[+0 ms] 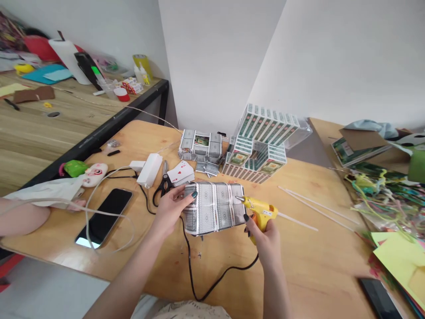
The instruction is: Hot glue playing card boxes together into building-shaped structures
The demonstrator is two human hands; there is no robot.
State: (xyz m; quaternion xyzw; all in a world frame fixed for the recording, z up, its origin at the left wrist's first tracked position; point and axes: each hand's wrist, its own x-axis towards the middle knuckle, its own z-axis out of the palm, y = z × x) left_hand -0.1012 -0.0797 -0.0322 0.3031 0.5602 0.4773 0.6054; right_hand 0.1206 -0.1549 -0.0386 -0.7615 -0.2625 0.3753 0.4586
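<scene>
My left hand grips the left end of a long box covered in grey-backed playing cards, thumb on top. A yellow glue gun is in my right hand, its metal nozzle pointing left over the box's right end; I cannot tell whether it touches. A clear glue stick pokes out of the gun's back, and its black cord loops on the table below. Black-handled scissors and loose playing cards, a red ace on top, lie just beyond my left hand.
Stacked green-and-white card boxes and another card-covered block stand at the back. A phone and white power adapter lie left, near another person's arm. Spare glue sticks and a second phone are at right.
</scene>
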